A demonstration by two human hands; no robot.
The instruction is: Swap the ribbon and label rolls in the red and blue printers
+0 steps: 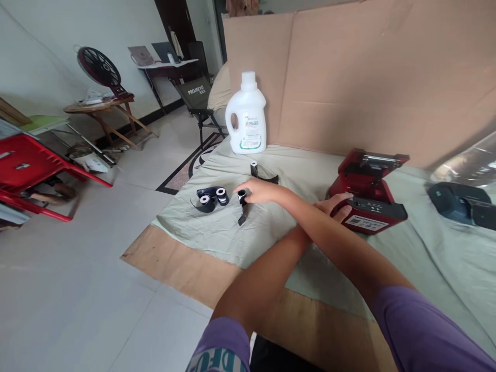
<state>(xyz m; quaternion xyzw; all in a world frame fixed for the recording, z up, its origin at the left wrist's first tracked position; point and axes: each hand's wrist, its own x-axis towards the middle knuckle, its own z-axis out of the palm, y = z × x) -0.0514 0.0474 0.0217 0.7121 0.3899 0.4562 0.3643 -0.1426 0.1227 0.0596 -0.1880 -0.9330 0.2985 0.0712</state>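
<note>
My arms cross, the right over the left. Reaching to the left, my right hand (260,191) has its fingers and thumb around the top of a small black ribbon roll (242,195), whose loose end trails on the cloth. My left hand (336,205) rests against the near left side of a red printer-like machine (366,227), fingers on its edge. The machine's red lid (368,163) is raised. Just left of my right hand lie black ribbon rolls with white cores (221,196). Behind it stands another black roll (254,168) with ribbon trailing right.
A white detergent jug (248,121) stands at the back of the cloth-covered table (201,227). Behind it rises a cardboard sheet (349,77). At right are a dark device (461,201) and clear plastic wrap (470,160). A red chair (31,165) is on the floor at left.
</note>
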